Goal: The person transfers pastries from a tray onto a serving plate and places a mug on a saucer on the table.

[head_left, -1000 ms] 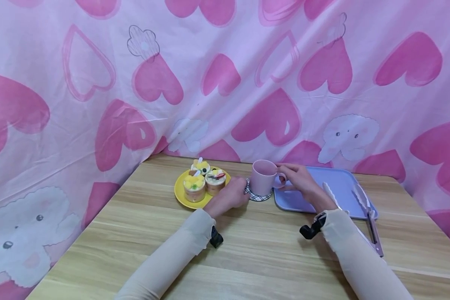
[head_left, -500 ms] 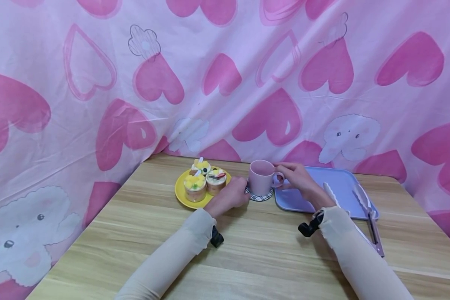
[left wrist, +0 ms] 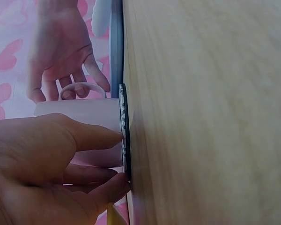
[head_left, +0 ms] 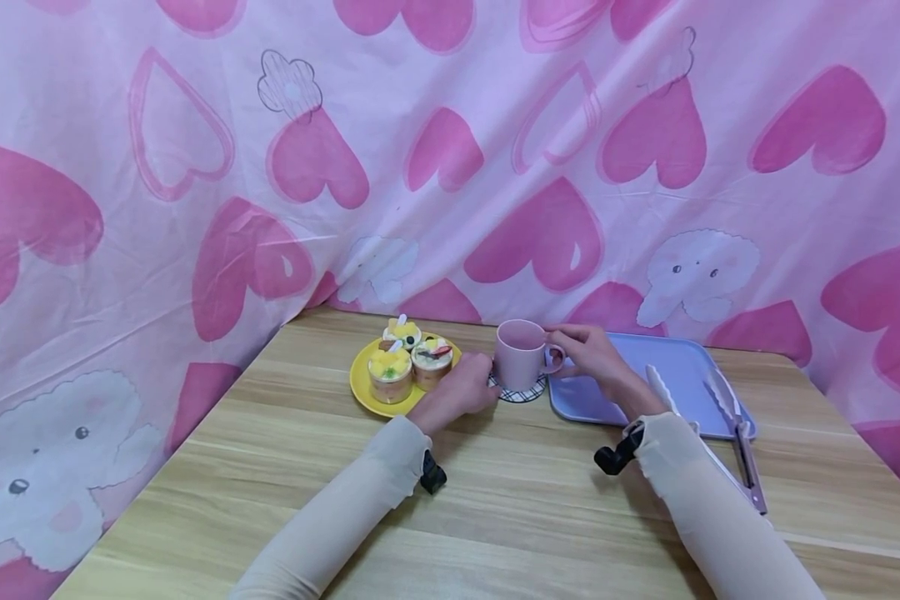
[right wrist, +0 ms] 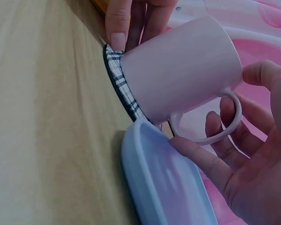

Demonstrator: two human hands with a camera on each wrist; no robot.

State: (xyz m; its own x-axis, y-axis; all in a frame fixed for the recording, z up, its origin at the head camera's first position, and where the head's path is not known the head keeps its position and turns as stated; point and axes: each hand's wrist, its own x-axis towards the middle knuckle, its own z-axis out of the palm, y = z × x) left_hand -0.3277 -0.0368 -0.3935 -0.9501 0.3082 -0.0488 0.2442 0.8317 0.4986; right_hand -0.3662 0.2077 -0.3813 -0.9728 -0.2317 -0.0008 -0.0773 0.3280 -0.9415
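A pale pink mug [head_left: 520, 358] stands upright on a round black-and-white plaid coaster [head_left: 522, 396] in the head view. My right hand [head_left: 596, 362] holds the mug from its handle side. In the right wrist view the thumb touches near the rim, while the other fingers [right wrist: 225, 173] lie around and behind the handle [right wrist: 232, 129]. On the mug's other side, my left hand [head_left: 461, 387] pinches the edge of the coaster; its thumb [left wrist: 100, 137] is on the plaid top in the left wrist view.
Left of the mug, a yellow plate [head_left: 363, 397] bears 3 fruit-topped dessert cups [head_left: 390, 379]. A blue tray [head_left: 585, 404] lies to the right, with metal tongs [head_left: 742, 450] across its right edge. A pink heart-patterned cloth [head_left: 450, 167] hangs behind the wooden table [head_left: 495, 508].
The mug has shifted slightly left over the coaster, with my right hand moving along with it. My left hand has stayed at the coaster's edge.
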